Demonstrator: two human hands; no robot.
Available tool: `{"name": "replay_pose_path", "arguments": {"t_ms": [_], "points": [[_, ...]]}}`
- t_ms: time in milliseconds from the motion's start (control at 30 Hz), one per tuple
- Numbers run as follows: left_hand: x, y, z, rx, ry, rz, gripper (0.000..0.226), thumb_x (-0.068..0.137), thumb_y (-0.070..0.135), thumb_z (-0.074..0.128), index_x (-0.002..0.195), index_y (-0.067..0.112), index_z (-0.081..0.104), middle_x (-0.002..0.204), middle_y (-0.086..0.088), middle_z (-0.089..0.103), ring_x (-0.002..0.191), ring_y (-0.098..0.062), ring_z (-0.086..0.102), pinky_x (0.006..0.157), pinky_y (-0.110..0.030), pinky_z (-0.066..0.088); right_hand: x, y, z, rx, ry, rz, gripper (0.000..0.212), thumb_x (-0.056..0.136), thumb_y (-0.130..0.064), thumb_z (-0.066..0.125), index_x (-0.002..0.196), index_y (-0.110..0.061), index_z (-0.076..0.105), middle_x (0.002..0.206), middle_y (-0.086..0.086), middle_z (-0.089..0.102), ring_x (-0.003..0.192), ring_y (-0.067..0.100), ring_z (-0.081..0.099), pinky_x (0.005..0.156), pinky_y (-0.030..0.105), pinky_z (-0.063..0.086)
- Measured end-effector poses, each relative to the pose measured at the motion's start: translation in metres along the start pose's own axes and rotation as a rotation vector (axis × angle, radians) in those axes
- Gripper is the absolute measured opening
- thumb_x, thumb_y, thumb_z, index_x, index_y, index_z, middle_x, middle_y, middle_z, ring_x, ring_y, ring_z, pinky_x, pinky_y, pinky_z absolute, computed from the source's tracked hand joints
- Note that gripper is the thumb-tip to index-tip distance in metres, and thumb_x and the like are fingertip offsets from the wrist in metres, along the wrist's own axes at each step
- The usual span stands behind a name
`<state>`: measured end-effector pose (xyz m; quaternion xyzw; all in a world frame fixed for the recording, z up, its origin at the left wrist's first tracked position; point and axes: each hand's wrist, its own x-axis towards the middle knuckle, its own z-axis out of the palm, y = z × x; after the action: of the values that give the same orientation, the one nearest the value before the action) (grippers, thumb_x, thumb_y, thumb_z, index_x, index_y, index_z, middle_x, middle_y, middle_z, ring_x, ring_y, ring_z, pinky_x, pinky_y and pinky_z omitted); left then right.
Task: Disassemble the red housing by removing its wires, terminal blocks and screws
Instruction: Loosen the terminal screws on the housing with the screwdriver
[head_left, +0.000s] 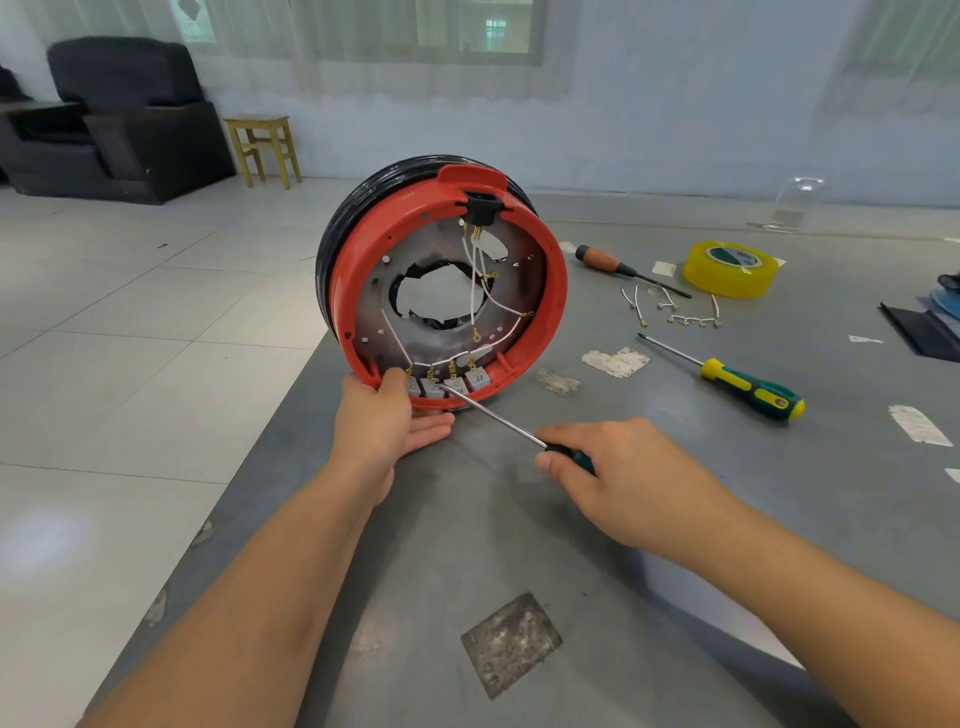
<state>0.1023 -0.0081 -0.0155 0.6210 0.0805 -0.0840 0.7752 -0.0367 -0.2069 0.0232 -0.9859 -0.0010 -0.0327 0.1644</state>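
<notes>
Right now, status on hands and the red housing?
Left hand grips round red plastic housing upright on grey table. Right hand holds green-handled screwdriver, tip at grey terminal blocks. White wires still attached.

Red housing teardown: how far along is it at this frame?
Partly done. Several freed wire jumpers lie on the table. In hand: the left hand steadies the red housing while the right hand works a screwdriver tip at the grey terminal blocks. Left: four blocks and white wires still inside.

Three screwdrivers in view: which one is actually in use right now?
The screwdriver gripped by the right hand, tip at the grey terminal blocks. The yellow-green screwdriver and wooden-handled screwdriver lie untouched.
</notes>
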Motion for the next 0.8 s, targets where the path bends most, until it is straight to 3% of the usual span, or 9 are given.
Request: {"name": "replay_pose_path", "arguments": {"t_ms": [167, 467, 600, 800], "points": [[-0.001, 0.005, 0.0, -0.001, -0.011, -0.024, 0.032, 0.105, 0.016, 0.045, 0.137, 0.016, 0.043, 0.116, -0.027, 0.07, 0.08, -0.042, 0.079, 0.068, -0.047, 0.067, 0.002, -0.002, -0.003, 0.0, -0.008, -0.019, 0.031, 0.104, -0.049, 0.045, 0.118, -0.028, 0.064, 0.094, -0.003, 0.074, 0.082, 0.021, 0.065, 0.074, 0.043, 0.058], [0.001, 0.011, -0.004, 0.073, 0.004, -0.029, 0.033, 0.103, 0.023, 0.049, 0.135, 0.016, 0.044, 0.102, -0.029, 0.075, 0.078, -0.041, 0.079, 0.072, -0.051, 0.067, -0.001, -0.006, -0.01, 0.011, 0.003, -0.044, 0.034, 0.104, -0.047, 0.045, 0.116, -0.022, 0.064, 0.097, -0.001, 0.073, 0.086, 0.02, 0.065, 0.077, 0.042, 0.057], [0.0, 0.013, -0.004, 0.001, -0.004, -0.025, 0.032, 0.102, 0.02, 0.05, 0.133, 0.012, 0.047, 0.096, -0.032, 0.073, 0.08, -0.044, 0.078, 0.072, -0.05, 0.066, -0.002, -0.006, -0.013, -0.001, 0.016, -0.046, 0.032, 0.104, -0.048, 0.045, 0.113, -0.024, 0.064, 0.084, -0.003, 0.07, 0.073, 0.014, 0.061, 0.069, 0.04, 0.055], [-0.001, 0.01, -0.003, -0.117, -0.033, -0.082, 0.034, 0.103, 0.012, 0.051, 0.136, 0.007, 0.047, 0.099, -0.032, 0.067, 0.083, -0.043, 0.077, 0.069, -0.05, 0.065, -0.004, -0.005, -0.013, 0.0, 0.003, -0.034, 0.034, 0.104, -0.048, 0.046, 0.117, -0.022, 0.064, 0.091, -0.002, 0.072, 0.077, 0.016, 0.063, 0.072, 0.041, 0.057]]}}
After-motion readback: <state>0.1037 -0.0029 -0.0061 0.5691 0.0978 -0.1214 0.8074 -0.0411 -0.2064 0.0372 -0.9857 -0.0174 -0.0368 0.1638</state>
